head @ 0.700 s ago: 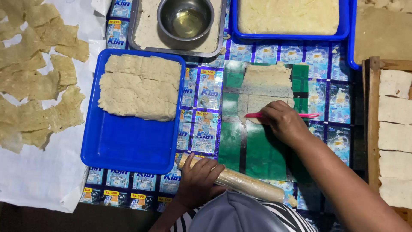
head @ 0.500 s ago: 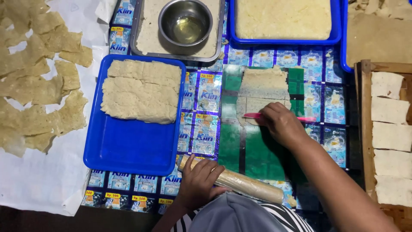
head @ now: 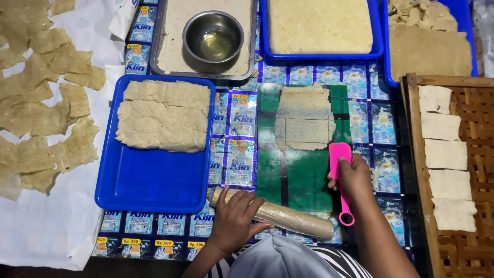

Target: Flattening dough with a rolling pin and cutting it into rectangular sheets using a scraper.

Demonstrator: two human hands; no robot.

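1. The tabletop is covered with a sheet of printed sachet wrappers, blue and white, and crowded with trays.
2. Nearest the left hand lies a big blue tray, holding a slab of pale dough in its far half.
3. A woven wooden rack stands at the right edge with a column of cut dough rectangles.
4. In the middle lies a green plastic sheet; on its far part is a thin rolled dough sheet, scored into pieces.
5. A wrapped rolling pin lies on the tabletop's near edge, slanting from the blue tray's corner toward the right.
6. The left hand rests on top of the rolling pin's left end, fingers spread and loosely curled over it.
7. The right hand is closed around a pink scraper, blade pointing away, just below the dough sheet's right corner; its handle loop pokes out below the wrist.
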